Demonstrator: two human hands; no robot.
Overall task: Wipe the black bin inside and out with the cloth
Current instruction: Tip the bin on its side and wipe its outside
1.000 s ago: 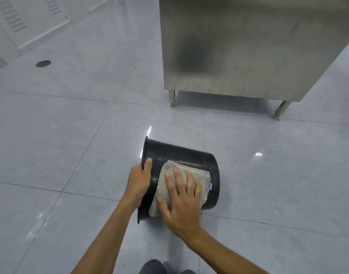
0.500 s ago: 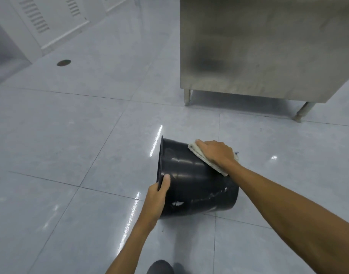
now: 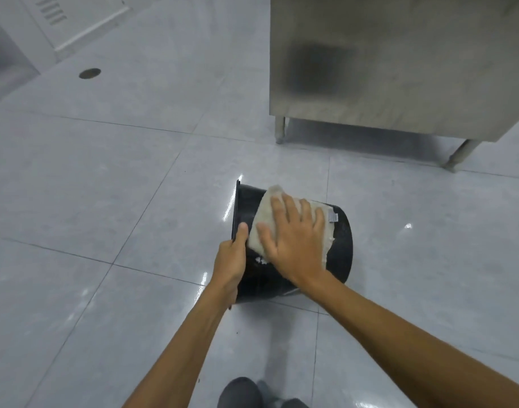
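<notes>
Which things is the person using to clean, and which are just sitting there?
Used for the job:
black bin, lying on its side
cloth, pressed on the bin's outside
left hand, holding the rim
right hand, flat on the cloth

Just there:
steel cabinet
round floor drain

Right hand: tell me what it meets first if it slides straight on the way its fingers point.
The right hand lies flat on the cloth, fingers pointing away over the black bin. Going on, it would run off the bin's far side onto bare floor; the steel cabinet seems well beyond, though depth is unclear.
</notes>
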